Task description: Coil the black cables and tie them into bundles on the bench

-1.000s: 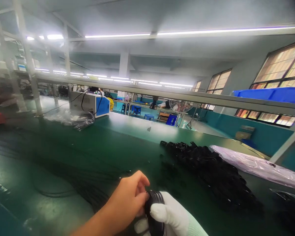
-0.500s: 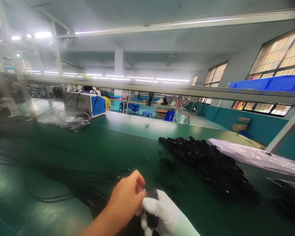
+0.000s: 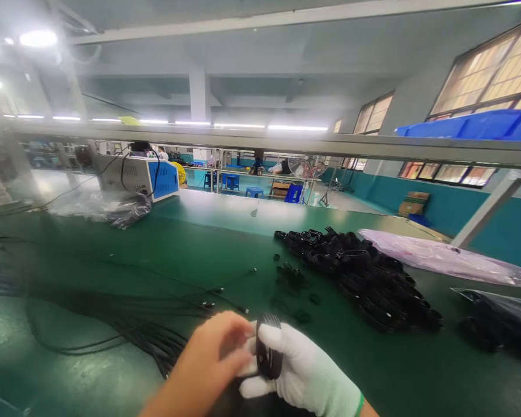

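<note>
A small coil of black cable (image 3: 269,360) is held upright in my right hand (image 3: 306,365), which wears a white knit glove with a green cuff edge. The gloved thumb presses on the near face of the coil. My bare left hand (image 3: 204,359) is just left of it, thumb and fingers apart and slightly blurred; I see nothing between them. Beneath and left of it, long loose black cables (image 3: 130,327) run across the green table (image 3: 191,249). A large heap of coiled black cables (image 3: 364,278) lies to the right.
Small black pieces (image 3: 290,277) lie between the loose cables and the heap. Farther back are a blue-and-grey machine (image 3: 162,179), clear plastic (image 3: 108,205) and a pinkish plastic bag (image 3: 443,255). A metal shelf beam (image 3: 243,136) crosses above, with a blue bin (image 3: 473,126) on it.
My left hand has drawn away leftward from the coil and its fingers have opened. My right hand still holds the coil, now more in view. The camera view has tilted down slightly.
</note>
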Motion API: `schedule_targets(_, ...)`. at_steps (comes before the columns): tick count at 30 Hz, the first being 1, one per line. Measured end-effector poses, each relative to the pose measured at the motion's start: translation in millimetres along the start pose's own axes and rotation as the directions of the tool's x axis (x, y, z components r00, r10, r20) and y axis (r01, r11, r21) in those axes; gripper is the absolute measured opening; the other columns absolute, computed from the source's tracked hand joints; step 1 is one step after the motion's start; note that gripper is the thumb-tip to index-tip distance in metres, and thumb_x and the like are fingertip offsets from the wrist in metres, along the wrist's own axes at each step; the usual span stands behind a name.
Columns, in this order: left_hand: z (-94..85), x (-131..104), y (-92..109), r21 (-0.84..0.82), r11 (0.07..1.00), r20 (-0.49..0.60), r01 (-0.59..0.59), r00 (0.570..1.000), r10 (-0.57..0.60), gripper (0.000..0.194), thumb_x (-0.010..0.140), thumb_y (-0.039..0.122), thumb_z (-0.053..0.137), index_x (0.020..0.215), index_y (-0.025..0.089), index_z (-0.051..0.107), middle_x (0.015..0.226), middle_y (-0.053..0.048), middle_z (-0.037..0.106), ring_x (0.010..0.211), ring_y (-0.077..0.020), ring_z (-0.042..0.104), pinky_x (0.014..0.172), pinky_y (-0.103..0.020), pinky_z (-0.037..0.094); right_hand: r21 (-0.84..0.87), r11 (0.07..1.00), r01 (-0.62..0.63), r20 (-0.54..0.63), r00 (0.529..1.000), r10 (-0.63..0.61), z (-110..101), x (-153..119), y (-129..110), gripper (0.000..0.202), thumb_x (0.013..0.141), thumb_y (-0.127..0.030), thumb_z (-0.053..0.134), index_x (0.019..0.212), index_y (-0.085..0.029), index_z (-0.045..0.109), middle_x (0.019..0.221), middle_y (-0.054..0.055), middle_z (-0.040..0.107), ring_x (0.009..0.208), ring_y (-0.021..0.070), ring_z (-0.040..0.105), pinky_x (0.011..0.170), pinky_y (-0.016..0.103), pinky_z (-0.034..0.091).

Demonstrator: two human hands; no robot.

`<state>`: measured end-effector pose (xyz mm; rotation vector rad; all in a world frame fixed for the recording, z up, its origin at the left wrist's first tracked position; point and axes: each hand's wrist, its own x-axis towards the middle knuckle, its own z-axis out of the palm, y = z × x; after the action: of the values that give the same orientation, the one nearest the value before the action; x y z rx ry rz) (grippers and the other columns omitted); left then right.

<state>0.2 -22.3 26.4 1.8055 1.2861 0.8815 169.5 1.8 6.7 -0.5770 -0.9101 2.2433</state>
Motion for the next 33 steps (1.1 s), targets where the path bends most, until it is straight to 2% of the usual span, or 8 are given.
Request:
schedule_targets(4, -7.6, 4.5, 0.9, -0.046, 0.996, -0.058, 0.076, 0.995, -0.079, 0.016, 0.079, 0.020, 0.052, 0.092, 0.021, 0.060, 0.077, 0.003, 0.062, 0.071, -0.0151, 0.055, 0.066, -0.025, 0.041, -0.095, 0.994, -0.054, -0.001, 0.999, 0.054, 2.4, -5.0, 0.2, 0.036, 0.075, -0.033, 0.069, 0.100, -0.010, 0.059, 0.085, 0.008, 0.058, 0.075, 0.0185, 0.063, 0.058, 0.030, 0.056)
schedule_targets(7, 1.9, 9.6, -1.6, 0.043, 0.996, -0.069, 0.084, 0.994, -0.081, 0.020, 0.072, 0.013, 0.053, 0.089, 0.021, 0.061, 0.074, 0.003, 0.062, 0.067, -0.0142, 0.055, 0.061, -0.023, 0.040, -0.191, 0.980, -0.057, 0.008, 0.998, 0.059, 5.2, -3.1, 6.9, 0.030, 0.075, -0.029, 0.066, 0.096, -0.008, 0.061, 0.084, 0.009, 0.060, 0.067, 0.0140, 0.062, 0.051, 0.020, 0.050)
schedule_targets(10, 11.6, 12.6, -6.4, 0.086, 0.991, -0.095, 0.098, 0.991, -0.090, 0.013, 0.071, 0.011, 0.050, 0.075, 0.020, 0.060, 0.066, 0.003, 0.060, 0.063, -0.0141, 0.054, 0.058, -0.023, 0.038, -0.296, 0.953, -0.060, 0.012, 0.998, 0.066, 4.7, 1.0, 11.2, 0.021, 0.073, -0.024, 0.064, 0.085, -0.007, 0.063, 0.077, 0.007, 0.058, 0.063, 0.0105, 0.058, 0.056, 0.019, 0.044)
schedule_targets(16, 24.3, 9.6, -22.0, 0.205, 0.979, -0.171, -0.008, 0.984, 0.044, 0.018, 0.070, 0.008, 0.048, 0.073, 0.020, 0.061, 0.068, 0.000, 0.061, 0.063, -0.0159, 0.057, 0.058, -0.025, 0.040, -0.387, 0.922, -0.002, 0.037, 0.999, 0.017, 2.4, 2.6, 5.4, 0.020, 0.067, -0.018, 0.064, 0.085, -0.011, 0.062, 0.070, 0.002, 0.054, 0.060, 0.0114, 0.055, 0.062, 0.026, 0.043)
schedule_targets(23, 27.4, 12.1, -26.3, 0.162, 0.987, -0.158, -0.017, 0.986, 0.043, 0.017, 0.074, 0.010, 0.048, 0.078, 0.019, 0.063, 0.071, 0.000, 0.063, 0.065, -0.0159, 0.058, 0.060, -0.025, 0.042, -0.265, 0.964, 0.022, -0.039, 0.999, -0.033, 3.1, 3.2, 17.7, 0.015, 0.064, -0.020, 0.066, 0.074, -0.010, 0.059, 0.061, 0.002, 0.052, 0.056, 0.0103, 0.055, 0.051, 0.018, 0.041)
schedule_targets(27, 21.6, 16.8, -20.9, 0.193, 0.981, -0.103, -0.029, 0.993, 0.049, 0.020, 0.077, 0.010, 0.047, 0.080, 0.020, 0.064, 0.075, -0.001, 0.065, 0.070, -0.0167, 0.059, 0.064, -0.026, 0.042, -0.174, 0.982, -0.073, -0.098, 0.994, 0.056, -0.3, 4.8, 23.9, 0.021, 0.068, -0.025, 0.065, 0.081, -0.009, 0.061, 0.069, 0.007, 0.059, 0.052, 0.0110, 0.057, 0.040, 0.017, 0.044)
schedule_targets(30, 7.5, 25.8, -19.6, 0.189, 0.980, -0.033, -0.057, 0.997, 0.064, 0.019, 0.077, 0.014, 0.052, 0.087, 0.021, 0.066, 0.082, 0.000, 0.067, 0.073, -0.0163, 0.059, 0.068, -0.025, 0.043, -0.088, 0.993, -0.079, -0.128, 0.989, 0.068, -5.3, 0.5, 13.6, 0.028, 0.066, -0.027, 0.070, 0.085, -0.008, 0.062, 0.072, 0.008, 0.061, 0.058, 0.0150, 0.062, 0.043, 0.020, 0.049)
schedule_targets(33, -11.0, 41.9, -22.7, 0.210, 0.978, -0.027, 0.001, 1.000, 0.005, 0.016, 0.080, 0.025, 0.054, 0.091, 0.021, 0.065, 0.081, 0.001, 0.066, 0.073, -0.0162, 0.059, 0.067, -0.025, 0.043, -0.041, 0.997, 0.064, -0.274, 0.959, -0.073, -14.8, -11.3, -12.6, 0.035, 0.067, -0.032, 0.074, 0.093, -0.013, 0.061, 0.076, 0.006, 0.065, 0.070, 0.0201, 0.066, 0.054, 0.028, 0.054)
